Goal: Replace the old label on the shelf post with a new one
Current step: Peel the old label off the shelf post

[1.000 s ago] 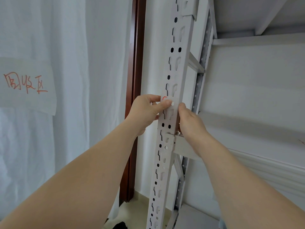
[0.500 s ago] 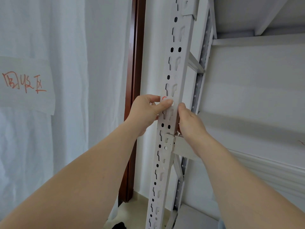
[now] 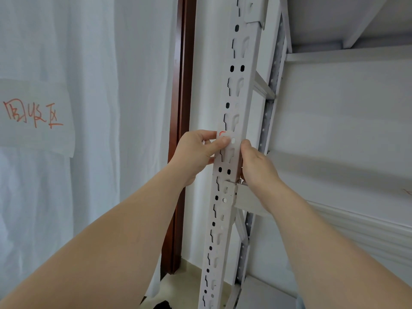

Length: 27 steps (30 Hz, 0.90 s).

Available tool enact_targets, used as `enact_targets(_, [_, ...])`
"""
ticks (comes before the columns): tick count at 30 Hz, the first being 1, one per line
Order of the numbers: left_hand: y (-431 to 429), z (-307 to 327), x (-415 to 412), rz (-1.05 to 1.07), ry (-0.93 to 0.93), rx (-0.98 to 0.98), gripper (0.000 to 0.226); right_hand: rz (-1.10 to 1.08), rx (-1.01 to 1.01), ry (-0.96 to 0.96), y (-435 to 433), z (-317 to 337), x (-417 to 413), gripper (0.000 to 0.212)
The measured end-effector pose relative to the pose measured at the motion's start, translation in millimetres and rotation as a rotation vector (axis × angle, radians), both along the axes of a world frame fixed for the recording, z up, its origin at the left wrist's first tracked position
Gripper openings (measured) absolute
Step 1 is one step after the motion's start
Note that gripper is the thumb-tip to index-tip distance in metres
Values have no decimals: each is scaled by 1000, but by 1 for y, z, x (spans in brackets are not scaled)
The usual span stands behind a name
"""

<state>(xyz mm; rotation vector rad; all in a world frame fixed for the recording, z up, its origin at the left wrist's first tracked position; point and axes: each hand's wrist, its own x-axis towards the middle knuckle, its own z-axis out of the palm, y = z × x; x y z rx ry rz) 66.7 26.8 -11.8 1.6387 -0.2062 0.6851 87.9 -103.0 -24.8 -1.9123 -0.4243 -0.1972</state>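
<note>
A pale grey slotted shelf post [image 3: 237, 85] runs up the middle of the head view. A small white label with red writing [image 3: 225, 136] lies flat on the post's front face at hand height. My left hand [image 3: 196, 152] grips the post's left edge, its thumb pressed on the label. My right hand [image 3: 256, 163] holds the post's right edge, with its thumb tip beside the label. Most of the label is hidden under my left thumb.
A white curtain on the left carries a paper sheet with red handwriting [image 3: 33, 114]. A dark brown door frame [image 3: 181, 130] stands just behind the post. White shelf boards [image 3: 347, 52] and a grey crossbeam [image 3: 247, 197] extend to the right.
Nothing has visibly changed apart from a slight shift of the camera; both hands stay pressed at the label on the post.
</note>
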Motion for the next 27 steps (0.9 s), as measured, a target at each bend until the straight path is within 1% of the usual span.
enact_targets(4, [-1, 0, 2, 0, -2, -16, 28, 5, 7, 18, 1, 1, -1, 55])
enact_targets(7, [-1, 1, 5, 15, -8, -21, 31, 2, 3, 21, 1, 0, 0, 61])
enact_targets(9, [0, 0, 5, 9, -4, -21, 31, 1, -1, 18, 0, 0, 1, 61])
enact_targets(12, [0, -2, 4, -17, -1, -24, 27, -1, -7, 20, 0, 0, 1, 57])
enact_targets(16, [3, -4, 2, -58, 2, -62, 17, 0, -9, 15, 0, -1, 1, 68])
enact_targets(18, [4, -5, 1, -83, 9, -73, 15, 4, -6, 15, -1, 0, 1, 63])
enact_targets(22, [4, -6, 1, -103, 14, -78, 24, 5, 16, 23, -1, 0, -2, 47])
enact_targets(27, [2, -3, 1, -100, 40, -95, 30, 8, 18, 33, 0, 1, -1, 49])
